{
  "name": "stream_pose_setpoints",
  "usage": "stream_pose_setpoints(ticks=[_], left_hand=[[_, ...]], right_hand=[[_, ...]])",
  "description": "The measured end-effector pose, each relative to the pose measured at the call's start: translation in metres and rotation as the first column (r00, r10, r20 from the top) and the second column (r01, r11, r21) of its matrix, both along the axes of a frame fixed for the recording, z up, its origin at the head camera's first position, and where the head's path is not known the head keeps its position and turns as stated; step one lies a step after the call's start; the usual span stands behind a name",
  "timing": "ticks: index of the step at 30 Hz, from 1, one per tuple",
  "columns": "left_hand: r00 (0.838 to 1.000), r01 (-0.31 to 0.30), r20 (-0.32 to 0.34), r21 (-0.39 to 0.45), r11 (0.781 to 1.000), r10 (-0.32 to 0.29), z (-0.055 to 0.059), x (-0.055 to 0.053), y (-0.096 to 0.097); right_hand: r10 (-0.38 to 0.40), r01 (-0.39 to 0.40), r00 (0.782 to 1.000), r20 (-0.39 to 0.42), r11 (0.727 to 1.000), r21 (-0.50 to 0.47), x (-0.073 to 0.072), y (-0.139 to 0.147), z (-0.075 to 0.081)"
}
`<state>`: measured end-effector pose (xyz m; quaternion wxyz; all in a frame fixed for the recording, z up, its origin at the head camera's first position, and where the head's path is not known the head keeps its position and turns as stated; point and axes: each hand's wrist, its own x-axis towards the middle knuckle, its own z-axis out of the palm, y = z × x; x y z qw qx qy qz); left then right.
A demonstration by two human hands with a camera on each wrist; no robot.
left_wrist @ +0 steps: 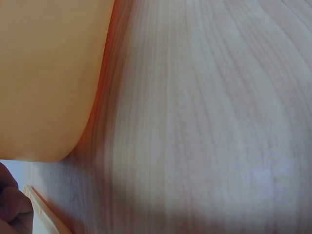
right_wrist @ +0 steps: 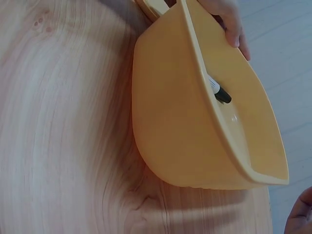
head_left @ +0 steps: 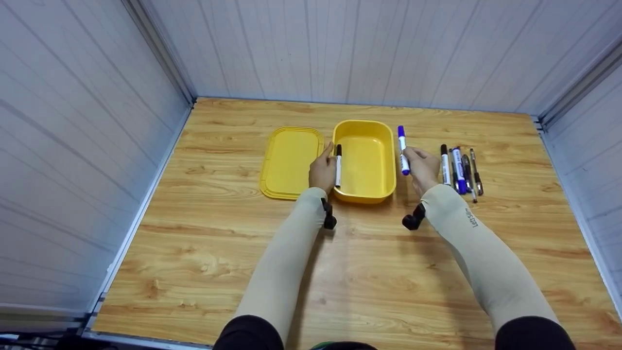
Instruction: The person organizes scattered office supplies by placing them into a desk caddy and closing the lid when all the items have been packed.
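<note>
A yellow plastic box (head_left: 365, 198) stands uncovered on the wooden table. My left hand (head_left: 322, 171) grips its left rim; the right wrist view shows the fingers (right_wrist: 233, 29) over that edge. Inside the box, along the left wall, lies a white marker (head_left: 338, 167) with a black cap. To the right of the box, my right hand (head_left: 422, 166) pinches a white marker (head_left: 403, 149) with blue ends near its lower half, and it points away from me. Only a bit of the right hand enters the right wrist view, at the lower right edge.
The yellow lid (head_left: 292, 163) lies flat left of the box, partly behind the left hand. Right of the right hand lie a black-capped marker (head_left: 445, 165), a blue-capped marker (head_left: 458, 170) and several pens (head_left: 476, 172). A pale panel wall (head_left: 359, 53) rises behind the table.
</note>
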<state>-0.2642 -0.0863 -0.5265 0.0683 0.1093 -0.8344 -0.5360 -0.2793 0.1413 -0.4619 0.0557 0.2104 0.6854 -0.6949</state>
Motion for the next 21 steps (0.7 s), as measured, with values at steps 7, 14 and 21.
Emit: stream_pose_setpoints(ticks=[7, 14, 21], left_hand=[[1.000, -0.004, 0.007, 0.000, 1.000, 0.004, 0.000, 0.000, 0.000], [1.000, 0.015, 0.023, 0.008, 1.000, -0.015, 0.000, 0.001, 0.000], [0.999, 0.033, 0.014, -0.005, 0.999, -0.033, 0.003, 0.002, -0.002]], right_hand=[[0.005, -0.005, 1.000, 0.009, 1.000, -0.012, -0.001, -0.006, -0.001], [0.010, -0.010, 1.000, -0.004, 1.000, 0.007, 0.000, -0.013, -0.002], [-0.003, 0.003, 1.000, -0.002, 1.000, -0.013, 0.000, -0.021, -0.002]])
